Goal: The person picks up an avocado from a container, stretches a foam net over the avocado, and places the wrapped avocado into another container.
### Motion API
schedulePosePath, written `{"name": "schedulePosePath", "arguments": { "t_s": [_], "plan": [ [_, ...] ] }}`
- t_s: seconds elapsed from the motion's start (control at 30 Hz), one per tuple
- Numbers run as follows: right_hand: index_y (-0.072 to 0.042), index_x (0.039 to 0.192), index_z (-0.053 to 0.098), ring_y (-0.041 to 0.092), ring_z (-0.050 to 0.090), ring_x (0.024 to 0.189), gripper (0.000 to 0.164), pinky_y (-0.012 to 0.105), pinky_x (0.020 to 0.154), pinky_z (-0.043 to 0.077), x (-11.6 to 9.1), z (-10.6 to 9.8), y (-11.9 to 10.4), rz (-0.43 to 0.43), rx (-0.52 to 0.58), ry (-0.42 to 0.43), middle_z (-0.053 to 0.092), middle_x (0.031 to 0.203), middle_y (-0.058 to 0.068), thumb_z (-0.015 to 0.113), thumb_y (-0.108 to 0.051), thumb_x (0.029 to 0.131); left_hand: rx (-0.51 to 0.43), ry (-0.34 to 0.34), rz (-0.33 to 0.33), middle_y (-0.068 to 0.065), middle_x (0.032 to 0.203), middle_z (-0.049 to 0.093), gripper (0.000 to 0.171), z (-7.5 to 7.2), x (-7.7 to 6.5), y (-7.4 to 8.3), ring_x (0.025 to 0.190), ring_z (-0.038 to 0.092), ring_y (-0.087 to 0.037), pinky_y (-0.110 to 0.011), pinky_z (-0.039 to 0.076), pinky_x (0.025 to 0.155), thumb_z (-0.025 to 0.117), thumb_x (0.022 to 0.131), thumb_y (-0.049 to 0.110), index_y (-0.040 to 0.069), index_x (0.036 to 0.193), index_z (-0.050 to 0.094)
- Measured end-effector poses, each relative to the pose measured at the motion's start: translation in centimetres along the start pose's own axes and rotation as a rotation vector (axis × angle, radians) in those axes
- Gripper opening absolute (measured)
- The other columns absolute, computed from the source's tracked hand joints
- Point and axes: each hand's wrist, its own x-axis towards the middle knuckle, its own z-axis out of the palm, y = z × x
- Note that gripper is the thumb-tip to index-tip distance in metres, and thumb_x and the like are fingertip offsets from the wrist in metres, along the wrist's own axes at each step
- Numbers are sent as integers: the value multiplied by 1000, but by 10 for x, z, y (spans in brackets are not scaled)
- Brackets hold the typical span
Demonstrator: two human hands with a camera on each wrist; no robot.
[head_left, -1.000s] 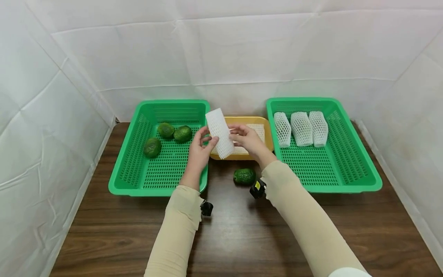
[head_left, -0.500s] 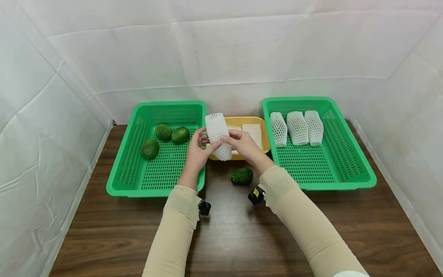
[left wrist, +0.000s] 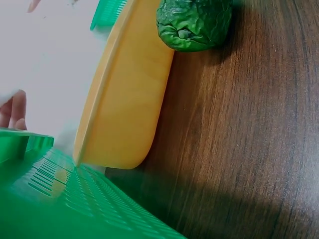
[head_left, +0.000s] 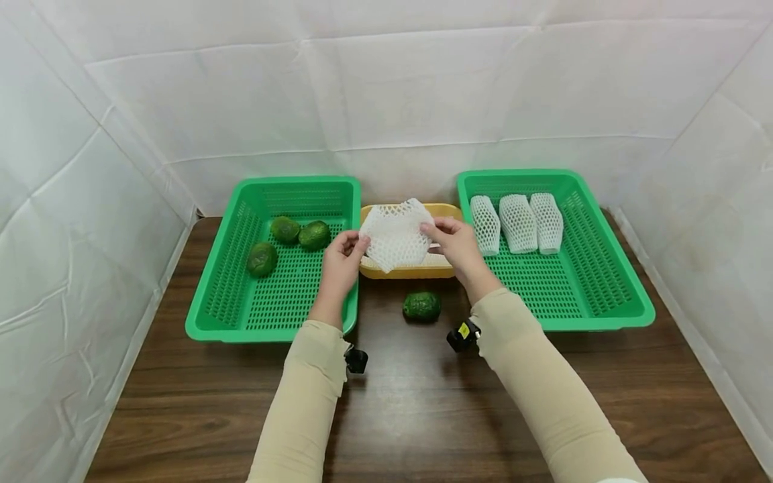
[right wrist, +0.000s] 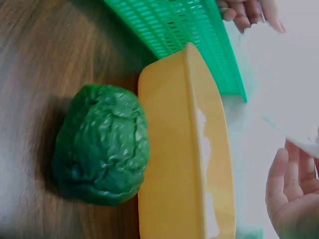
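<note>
I judge the foam net point(head_left: 394, 238) light, soft and easy to tear; left grip point(head_left: 341, 263) and right grip point(head_left: 459, 247) pinch opposite edges, the proper holding places.

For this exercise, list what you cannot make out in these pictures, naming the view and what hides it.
Head view: part of the yellow tray's contents, hidden by the white net sleeve and right hand.
Left wrist view: most of the left hand, cut off by the left edge; the avocado's upper part, by the top edge.
Right wrist view: the sleeve's outline, lost in white glare.
</note>
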Motion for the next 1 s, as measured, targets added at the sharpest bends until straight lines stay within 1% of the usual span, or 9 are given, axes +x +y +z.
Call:
{"name": "schedulePosePath", "arguments": {
  "t_s": [0.1,0.17,0.27,0.4,0.53,0.6,0.7,0.83,1.0],
  "plan": [
    [2,113,61,14,60,83,32,50,86,46,-4,2,0,2,1,-79,60,94,2,63,-19,89,-46,-45,50,-15,102,62,29,0,-3,1,93,58,-24,-29,47,79,63,89,15,-2,112,59],
    [3,116,59,14,60,85,33,49,86,46,-7,5,-1,-2,5,-134,61,96,4,61,-19,91,-108,-106,69,-17,113,59,39,1,-4,2,102,57,-23,-31,46,87,66,87,10,-1,122,54],
    [4,122,54,15,59,89,35,47,86,47,-11,10,-4,-4,26,-202,60,105,10,57,-16,93,-145,-210,33,-16,129,50,62,2,-4,4,115,52,-24,-34,41,95,69,83,6,4,137,41],
    [2,132,46,19,57,100,41,46,89,45,-13,12,-6,12,50,-264,54,122,17,53,-13,95,-97,-278,-54,-14,135,47,77,2,-6,12,117,50,-24,-36,41,95,72,81,10,11,145,30],
    [-1,135,42,27,53,110,43,50,93,41,-15,9,-6,4,40,-287,49,127,20,53,-10,95,-52,-290,-37,-20,128,52,70,1,-12,28,110,54,-31,-39,46,88,70,82,7,5,142,34],
    [-2,132,45,29,53,109,39,50,91,43,-15,5,-5,-14,-46,-283,51,124,20,54,-8,94,-40,-293,-9,-24,123,54,63,1,-15,34,106,56,-34,-39,49,84,67,84,4,0,139,37],
    [0,123,52,31,55,103,32,46,85,47,-18,-3,-3,-32,-287,-313,55,116,21,55,-4,91,-55,-309,14,-25,123,52,59,2,-15,32,106,55,-35,-40,50,83,63,86,2,-2,139,37],
    [1,118,54,33,55,104,31,41,84,48,-24,-12,2,-33,-609,-464,56,116,22,57,-1,87,-70,-331,7,-21,129,49,65,3,-9,17,111,52,-32,-41,48,86,64,87,5,6,143,33],
    [1,122,54,35,49,114,40,42,92,42,-29,-14,13,6,-807,-572,53,123,21,63,-3,84,-81,-348,-4,-20,128,50,65,4,-5,6,110,53,-31,-41,48,85,63,87,7,11,144,32]
  ]
}}
